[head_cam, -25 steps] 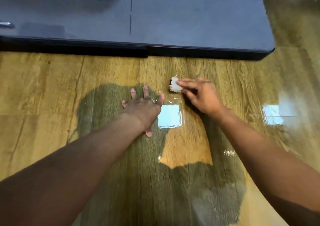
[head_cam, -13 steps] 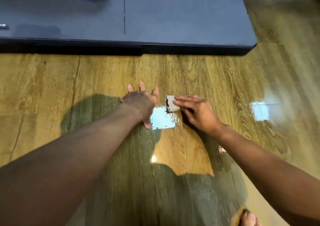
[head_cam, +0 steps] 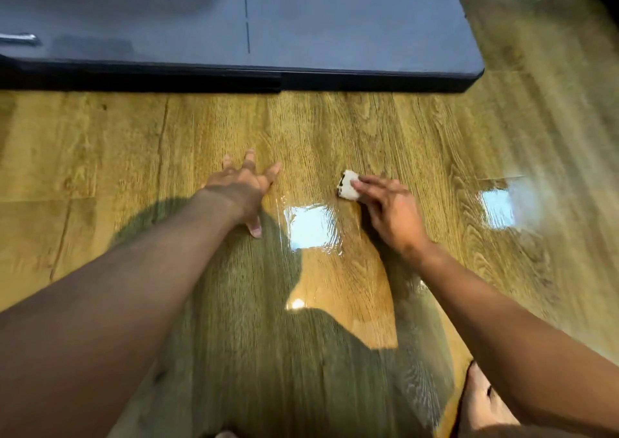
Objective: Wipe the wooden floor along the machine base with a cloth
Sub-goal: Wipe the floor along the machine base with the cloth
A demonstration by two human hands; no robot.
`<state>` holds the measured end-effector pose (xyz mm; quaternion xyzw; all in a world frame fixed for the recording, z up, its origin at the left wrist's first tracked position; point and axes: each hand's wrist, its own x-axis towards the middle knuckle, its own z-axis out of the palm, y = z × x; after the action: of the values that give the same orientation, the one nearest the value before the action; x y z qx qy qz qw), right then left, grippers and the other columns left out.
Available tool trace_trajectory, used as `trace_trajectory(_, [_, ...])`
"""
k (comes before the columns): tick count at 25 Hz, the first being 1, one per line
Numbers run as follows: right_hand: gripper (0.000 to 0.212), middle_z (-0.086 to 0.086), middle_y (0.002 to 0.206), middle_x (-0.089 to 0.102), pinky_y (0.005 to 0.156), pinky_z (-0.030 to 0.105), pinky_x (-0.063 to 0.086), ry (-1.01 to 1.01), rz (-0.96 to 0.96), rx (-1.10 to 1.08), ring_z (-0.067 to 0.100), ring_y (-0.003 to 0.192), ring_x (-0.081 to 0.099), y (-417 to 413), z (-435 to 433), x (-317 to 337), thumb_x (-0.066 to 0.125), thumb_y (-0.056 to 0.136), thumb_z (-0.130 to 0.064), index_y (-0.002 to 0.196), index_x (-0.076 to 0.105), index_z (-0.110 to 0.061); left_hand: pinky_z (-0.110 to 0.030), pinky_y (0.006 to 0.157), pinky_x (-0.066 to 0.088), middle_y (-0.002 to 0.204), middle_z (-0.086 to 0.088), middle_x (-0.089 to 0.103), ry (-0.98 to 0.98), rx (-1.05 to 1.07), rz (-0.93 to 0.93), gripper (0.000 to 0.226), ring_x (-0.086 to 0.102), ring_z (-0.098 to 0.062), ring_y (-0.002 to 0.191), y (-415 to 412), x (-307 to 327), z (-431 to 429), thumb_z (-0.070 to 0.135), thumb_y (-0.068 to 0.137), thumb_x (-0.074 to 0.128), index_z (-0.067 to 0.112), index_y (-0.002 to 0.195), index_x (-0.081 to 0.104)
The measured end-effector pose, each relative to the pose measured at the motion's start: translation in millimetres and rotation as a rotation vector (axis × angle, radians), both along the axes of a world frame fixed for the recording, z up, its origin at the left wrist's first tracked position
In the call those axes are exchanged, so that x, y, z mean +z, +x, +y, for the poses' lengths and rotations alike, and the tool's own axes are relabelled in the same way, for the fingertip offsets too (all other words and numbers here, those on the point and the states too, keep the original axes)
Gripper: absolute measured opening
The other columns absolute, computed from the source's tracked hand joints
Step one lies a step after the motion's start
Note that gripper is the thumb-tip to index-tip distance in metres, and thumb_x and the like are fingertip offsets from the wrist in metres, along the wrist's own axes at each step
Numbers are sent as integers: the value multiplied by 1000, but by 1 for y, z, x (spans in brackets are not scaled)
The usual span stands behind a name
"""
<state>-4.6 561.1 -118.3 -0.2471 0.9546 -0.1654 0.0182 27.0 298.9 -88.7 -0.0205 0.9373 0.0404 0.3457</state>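
A small folded white cloth [head_cam: 348,188] lies on the glossy wooden floor [head_cam: 335,129], and the straight fingers of my right hand [head_cam: 390,211] press down on its right part. My left hand [head_cam: 243,191] rests flat on the floor to the left of the cloth, fingers spread. The dark grey machine base [head_cam: 301,25] runs across the top of the view, its black lower edge well beyond both hands.
A bare foot [head_cam: 482,404] shows at the bottom right. Bright window reflections [head_cam: 311,224] shine on the floor between my hands and at the right. The base's rounded corner [head_cam: 472,72] ends at the upper right.
My right hand slid the cloth back toward me, then rightward, widening the gap to my left hand. The left hand stayed planted on the floor. A foot came into view.
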Motion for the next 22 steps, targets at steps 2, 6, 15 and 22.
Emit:
trace_trajectory(2, [36,1,132,57,106,26,34,-4,-50,-34,17,117,53,19,4,-5,55,92,-15,127,58,-20,-55,112,19,156,-7,-23,6,-8,17,128,-10,-40,143,1,1,-3,38,65,82,40,147,-16])
trace_trajectory(6, [44,-1,129,56,101,24,30,19,-52,377,10,116,45,122,35,-8,49,89,-20,132,51,-26,-54,112,19,154,-5,-26,-21,-74,9,130,-14,-38,142,8,-2,-12,45,64,82,38,147,-18])
trace_trajectory(15, [40,5,117,60,84,37,51,-32,-3,287,21,103,55,100,-17,-17,61,85,-7,124,57,-19,-63,108,18,153,-9,-28,-70,48,-25,138,-15,-42,141,13,1,-11,48,57,83,37,145,-22])
trace_trajectory(22, [34,5,129,57,94,38,50,45,-36,381,22,110,56,13,-53,-2,55,92,-14,126,59,-21,-63,110,20,151,-12,-31,-18,104,-76,139,-16,-46,139,11,5,-13,48,58,83,33,145,-24])
